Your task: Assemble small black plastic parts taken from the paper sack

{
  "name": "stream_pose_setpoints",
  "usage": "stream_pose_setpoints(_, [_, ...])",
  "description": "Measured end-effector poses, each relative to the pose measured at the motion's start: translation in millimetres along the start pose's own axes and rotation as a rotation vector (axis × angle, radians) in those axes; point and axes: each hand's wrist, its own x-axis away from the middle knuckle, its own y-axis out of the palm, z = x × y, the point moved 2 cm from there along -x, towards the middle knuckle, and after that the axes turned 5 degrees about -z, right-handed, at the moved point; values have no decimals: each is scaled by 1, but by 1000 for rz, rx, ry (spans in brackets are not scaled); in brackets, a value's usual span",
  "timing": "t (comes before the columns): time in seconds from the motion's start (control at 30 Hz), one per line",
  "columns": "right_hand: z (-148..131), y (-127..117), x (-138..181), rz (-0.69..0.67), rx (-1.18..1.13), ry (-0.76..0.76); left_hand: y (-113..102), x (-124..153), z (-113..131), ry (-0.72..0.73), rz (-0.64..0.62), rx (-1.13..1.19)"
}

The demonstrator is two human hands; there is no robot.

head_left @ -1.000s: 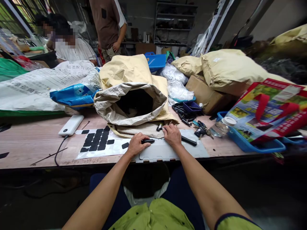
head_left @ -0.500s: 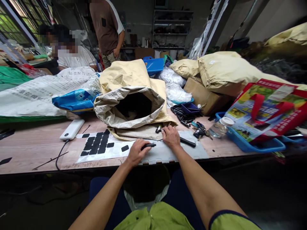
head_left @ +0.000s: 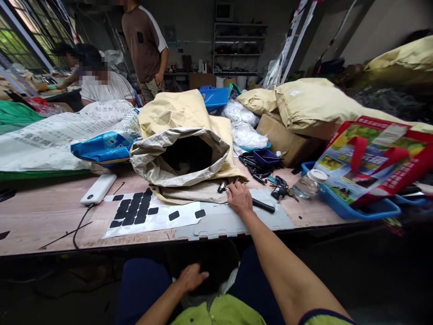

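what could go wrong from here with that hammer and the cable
The hammer in the right hand has its head close to the sack, so lifting it might catch the fabric. The white device's cable reaches the table's front edge and could get snagged.

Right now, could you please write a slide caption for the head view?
Right hand on a hammer at the table, left hand below its front edge, an open sack beyond.

Sack (head_left: 174,110) behind hammer (head_left: 264,206) (keys (head_left: 280,192) rightward).
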Motion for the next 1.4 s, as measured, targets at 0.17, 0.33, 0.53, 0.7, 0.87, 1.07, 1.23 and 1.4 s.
stream_pose_setpoints(0.17, [2,3,-1,-3,10,-5,-69,37,68,392,-179,-91])
stream_pose_setpoints(0.33, [3,5,-1,7,6,-11,-199,55,150,707,-128,327])
stream_pose_setpoints(0.53, [4,4,-1,24,-10,-21,-333,-4,145,228,937,203])
stream_pose_setpoints(0.7, [4,3,-1,15,-31,-23,-361,-34,121,-202,955,-349])
stream_pose_setpoints(0.87, [4,2,-2,7,-25,-19,-369,-39,119,-243,953,-684])
stream_pose_setpoints(1.07, [4,3,-2,3,-25,-20,-365,-18,125,-118,963,-697])
stream_pose_setpoints(1.23, [3,3,-1,8,-26,-14,-301,18,136,369,1100,-370])
stream_pose_setpoints(1.4, [2,3,-1,5,-23,-14,-211,14,123,603,811,-208])
